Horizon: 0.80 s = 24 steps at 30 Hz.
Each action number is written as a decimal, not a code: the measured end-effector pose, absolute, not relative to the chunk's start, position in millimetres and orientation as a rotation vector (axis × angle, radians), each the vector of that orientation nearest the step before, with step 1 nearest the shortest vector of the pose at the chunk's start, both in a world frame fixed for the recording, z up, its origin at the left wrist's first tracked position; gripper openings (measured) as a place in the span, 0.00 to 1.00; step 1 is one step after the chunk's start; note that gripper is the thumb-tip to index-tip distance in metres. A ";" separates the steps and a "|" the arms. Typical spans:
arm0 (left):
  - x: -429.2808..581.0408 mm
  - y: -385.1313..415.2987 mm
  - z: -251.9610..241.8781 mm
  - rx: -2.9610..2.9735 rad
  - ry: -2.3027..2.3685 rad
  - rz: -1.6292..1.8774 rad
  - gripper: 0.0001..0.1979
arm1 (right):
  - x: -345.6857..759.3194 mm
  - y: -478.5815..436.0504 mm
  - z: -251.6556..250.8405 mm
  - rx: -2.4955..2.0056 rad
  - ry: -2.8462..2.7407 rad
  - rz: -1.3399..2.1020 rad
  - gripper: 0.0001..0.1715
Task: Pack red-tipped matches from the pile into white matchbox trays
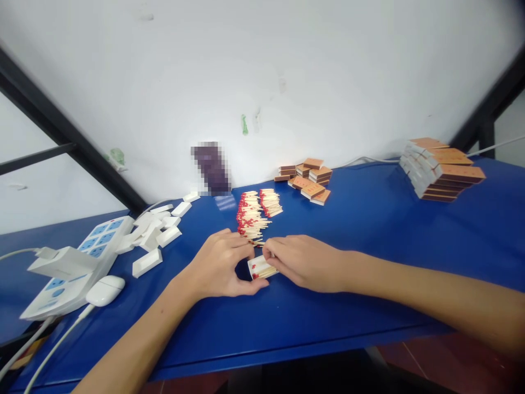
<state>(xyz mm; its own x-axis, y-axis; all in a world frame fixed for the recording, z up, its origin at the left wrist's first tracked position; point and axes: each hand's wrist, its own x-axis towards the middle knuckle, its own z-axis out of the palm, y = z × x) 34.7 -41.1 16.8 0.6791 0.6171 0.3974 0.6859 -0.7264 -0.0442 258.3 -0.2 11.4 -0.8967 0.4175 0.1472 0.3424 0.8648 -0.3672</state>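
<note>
A small white matchbox tray (255, 265) lies on the blue table with several red-headed matches (266, 273) in it. My left hand (223, 265) curves around its left end, thumb at the near side and fingers at the far side, gripping it. Over the tray's right end, my right hand (305, 262) has its fingertips pinched together; whatever is between them is hidden. Just beyond the hands lies a large pile of loose matches (251, 216), heads to the left. A smaller bunch of matches (270, 203) sits beside that pile.
Empty white trays (153, 230) are heaped at left, near a power strip (102, 241) with a charger (63, 262) and a white earphone case (105, 290). Orange matchbox sleeves (311, 189) lie at the back; wrapped matchboxes (443, 169) are stacked at right. A blurred dark object (212, 168) leans on the wall.
</note>
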 end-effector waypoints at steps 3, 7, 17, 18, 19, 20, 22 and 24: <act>34.3 -41.1 17.4 -2.743 -1.061 -0.527 0.20 | 257.8 -2.3 10.5 -0.492 -2.820 0.445 0.11; 34.6 -41.4 16.7 -2.761 -1.070 -0.520 0.21 | 259.8 6.4 12.7 -0.465 -2.718 0.492 0.08; 21.1 -36.9 23.6 -2.791 -1.238 -0.503 0.13 | 260.9 30.1 -2.8 -0.547 -2.661 0.418 0.07; 18.2 -35.2 23.0 -2.745 -1.266 -0.511 0.12 | 260.8 30.4 -3.4 -0.566 -2.673 0.399 0.07; 15.6 -33.4 22.0 -2.703 -1.288 -0.519 0.11 | 260.6 30.6 -3.8 -0.591 -2.682 0.383 0.07; 13.3 -31.8 20.7 -2.673 -1.306 -0.526 0.10 | 260.2 30.7 -4.2 -0.620 -2.685 0.373 0.07; 10.3 -29.2 18.0 -2.653 -1.324 -0.535 0.08 | 259.0 30.7 -5.0 -0.671 -2.684 0.370 0.08; 9.4 -27.8 15.6 -2.672 -1.332 -0.527 0.07 | 257.6 30.7 -5.9 -0.693 -2.684 0.372 0.08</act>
